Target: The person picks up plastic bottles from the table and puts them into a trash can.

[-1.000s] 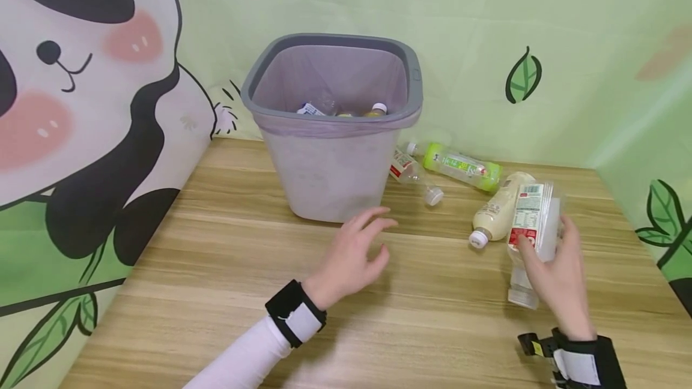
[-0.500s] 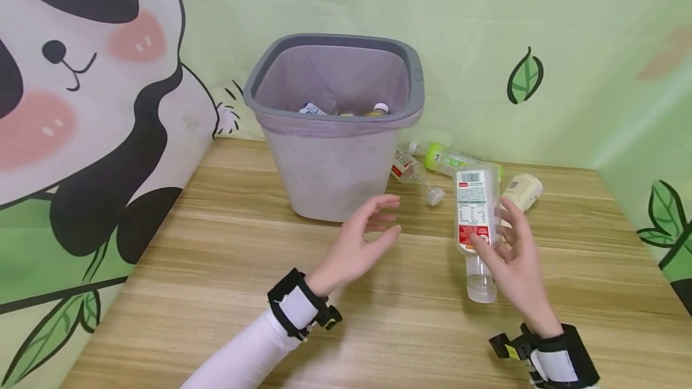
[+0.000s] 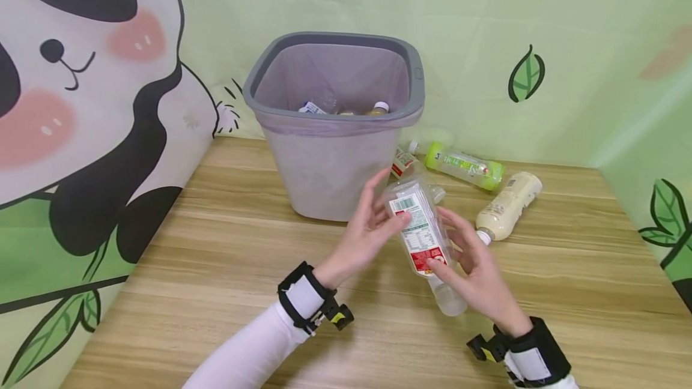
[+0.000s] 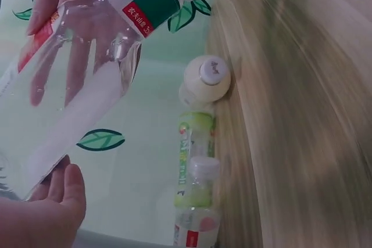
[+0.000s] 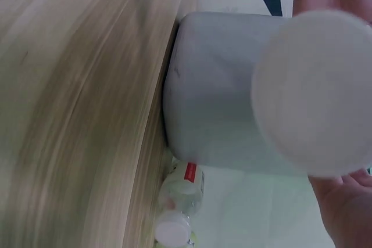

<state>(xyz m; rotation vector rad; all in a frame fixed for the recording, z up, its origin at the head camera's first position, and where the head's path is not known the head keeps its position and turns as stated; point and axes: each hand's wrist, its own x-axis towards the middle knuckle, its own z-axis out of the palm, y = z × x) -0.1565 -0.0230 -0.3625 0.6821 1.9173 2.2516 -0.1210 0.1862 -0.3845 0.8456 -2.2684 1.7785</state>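
A clear plastic bottle [image 3: 421, 236] with a white, green and red label is tilted between the two hands, its cap end toward the lower right. My right hand [image 3: 483, 281] holds it round the lower half, thumb on the label and fingers behind. At the bottle's base, my left hand [image 3: 354, 245] grips with thumb over the label; in the left wrist view its curled fingers [image 4: 64, 187] touch the bottle's side. The bottle's white cap [image 5: 314, 91] looms large in the right wrist view, hiding part of the hands.
Behind the hands stands a grey bin [image 3: 332, 167] with a liner and several bottles inside. To its right lie a red-labelled clear bottle [image 3: 402, 164], a green-labelled bottle [image 3: 465, 167] and a cream-coloured bottle [image 3: 508, 206] on the wooden table [image 3: 227, 245].
My right hand has carried the clear bottle leftward from beside the cream-coloured bottle. My left hand, earlier apart from it, has moved slightly right and now grips its base.
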